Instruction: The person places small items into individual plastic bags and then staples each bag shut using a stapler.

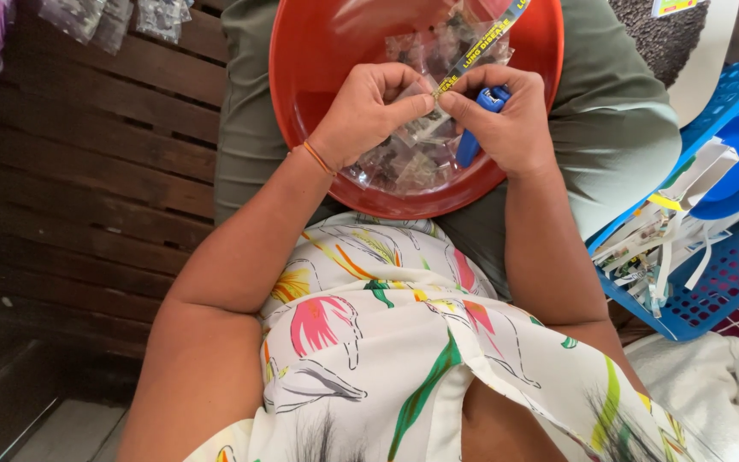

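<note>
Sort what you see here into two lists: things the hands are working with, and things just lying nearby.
In use:
left hand and right hand, pinching a printed strip
blue stapler in the right hand
small clear packets
red bowl on the lap

Lying about:
blue basket of paper strips
clear bags on the wooden slats

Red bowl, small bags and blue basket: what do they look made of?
Red bowl: likely plastic, smooth and glossy with soft highlights. Small bags: thin clear plastic film, crinkled and see-through. Blue basket: rigid moulded plastic, matte, with an open grid of holes.
</note>
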